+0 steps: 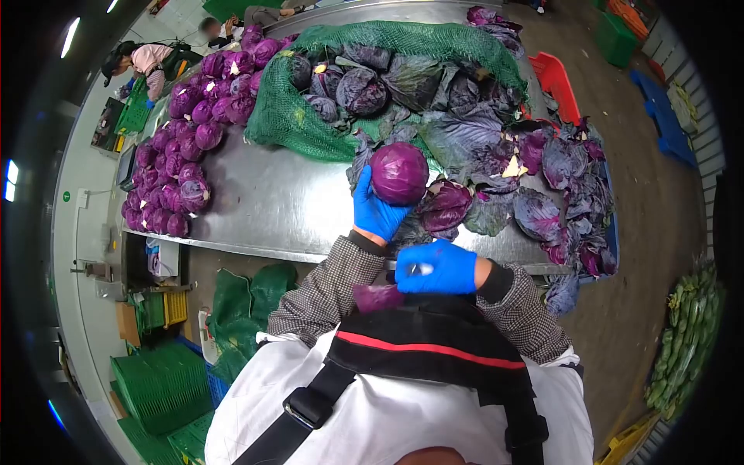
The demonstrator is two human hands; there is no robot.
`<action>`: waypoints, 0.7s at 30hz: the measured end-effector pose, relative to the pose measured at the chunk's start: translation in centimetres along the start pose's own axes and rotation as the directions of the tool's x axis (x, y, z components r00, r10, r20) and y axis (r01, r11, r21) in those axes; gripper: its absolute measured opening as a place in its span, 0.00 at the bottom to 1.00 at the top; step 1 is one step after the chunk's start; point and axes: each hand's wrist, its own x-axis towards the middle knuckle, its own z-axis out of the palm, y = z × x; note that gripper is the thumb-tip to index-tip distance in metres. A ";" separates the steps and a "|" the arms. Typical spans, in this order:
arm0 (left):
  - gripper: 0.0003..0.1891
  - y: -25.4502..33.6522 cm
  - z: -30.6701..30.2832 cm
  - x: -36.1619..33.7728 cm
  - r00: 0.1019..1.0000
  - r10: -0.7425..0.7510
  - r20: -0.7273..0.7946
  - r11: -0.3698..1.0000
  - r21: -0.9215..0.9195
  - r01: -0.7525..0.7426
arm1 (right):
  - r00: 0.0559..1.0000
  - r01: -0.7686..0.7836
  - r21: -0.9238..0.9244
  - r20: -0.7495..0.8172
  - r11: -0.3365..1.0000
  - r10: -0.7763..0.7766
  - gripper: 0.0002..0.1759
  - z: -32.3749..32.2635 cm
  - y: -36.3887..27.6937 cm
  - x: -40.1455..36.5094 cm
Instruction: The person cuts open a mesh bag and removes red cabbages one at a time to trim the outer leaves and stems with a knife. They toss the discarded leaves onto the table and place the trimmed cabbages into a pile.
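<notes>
A trimmed, round red cabbage (400, 174) rests in my left hand (377, 214), whose blue-gloved fingers cup it from below and from the left, over the near edge of the steel table (263, 209). Close to my apron, my right hand (438, 266), also gloved in blue, is closed, and a small whitish, shiny bit shows at its fingers; I cannot tell what it holds. Just under that hand is a loose purple cabbage leaf (378, 297). Beyond the held cabbage, a green mesh sack (302, 124) lies open with untrimmed dark cabbages (362, 91) in it.
Trimmed red cabbages (190, 143) are piled along the table's left side. Stripped leaves (539, 213) heap up on the right, by a blue container's edge (612, 232) and a red crate (554, 81). Two people work at the far left. Green crates (163, 387) stand below left.
</notes>
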 end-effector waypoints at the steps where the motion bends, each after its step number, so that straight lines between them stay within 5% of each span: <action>1: 0.33 0.1 -0.3 0.1 0.999 -0.020 0.030 1.000 -0.019 0.021 | 0.963 0.050 0.210 -0.270 0.976 0.008 0.11 0.2 2.9 0.2; 2: 0.33 0.2 -0.4 -0.1 0.999 -0.017 0.028 1.000 -0.023 0.018 | 0.857 0.151 0.391 -0.509 0.908 0.077 0.13 0.0 4.6 0.3; 3: 0.34 0.3 -0.3 -0.3 0.995 -0.079 0.058 0.996 -0.048 0.082 | 0.794 0.037 0.502 -0.540 0.864 0.279 0.18 -2.0 2.8 0.1; 4: 0.35 0.5 -0.2 -0.5 0.986 -0.140 0.093 0.987 -0.068 0.146 | 0.673 -0.003 0.271 -0.711 0.963 0.202 0.25 -3.2 1.9 0.3; 6: 0.39 0.9 0.5 -1.2 0.982 -0.180 0.052 0.983 -0.022 0.182 | 0.609 -0.295 0.079 -0.752 0.952 0.251 0.32 -4.9 2.6 0.8; 8: 0.42 1.8 0.8 -1.9 0.892 -0.410 0.189 0.912 0.120 0.393 | 0.611 -0.219 0.111 -0.759 0.969 0.225 0.36 -4.7 3.6 1.8; 10: 0.42 2.8 0.4 -2.4 0.978 -0.205 -0.030 0.912 0.356 0.202 | 0.623 -0.143 0.143 -0.756 0.979 0.202 0.39 -3.5 5.0 3.4; 12: 0.38 4.8 -2.0 -2.8 0.976 -0.193 -0.105 0.929 0.302 0.216 | 0.664 -0.243 0.468 -0.558 0.850 0.497 0.39 -1.6 6.8 5.1; 14: 0.36 6.8 -5.3 -4.1 0.976 -0.102 -0.192 0.976 0.169 0.135 | 0.746 -0.350 0.135 -0.559 0.927 0.363 0.39 0.3 10.0 6.3; 16: 0.39 10.1 -11.1 -3.8 0.938 0.243 -0.246 0.952 0.246 -0.182 | 0.811 -0.547 -0.375 -0.460 0.748 0.362 0.42 0.9 10.1 6.5; 18: 0.41 14.5 -12.7 -4.3 0.800 0.319 -0.509 0.875 -0.167 -0.455 | 0.831 -0.550 -0.507 -0.412 0.664 0.373 0.44 1.8 12.8 5.5; 21: 0.43 18.0 -13.6 -3.6 0.801 0.458 -0.386 0.838 -0.113 -0.534 | 0.767 -0.629 -0.460 -0.499 0.627 0.403 0.45 1.2 17.6 2.1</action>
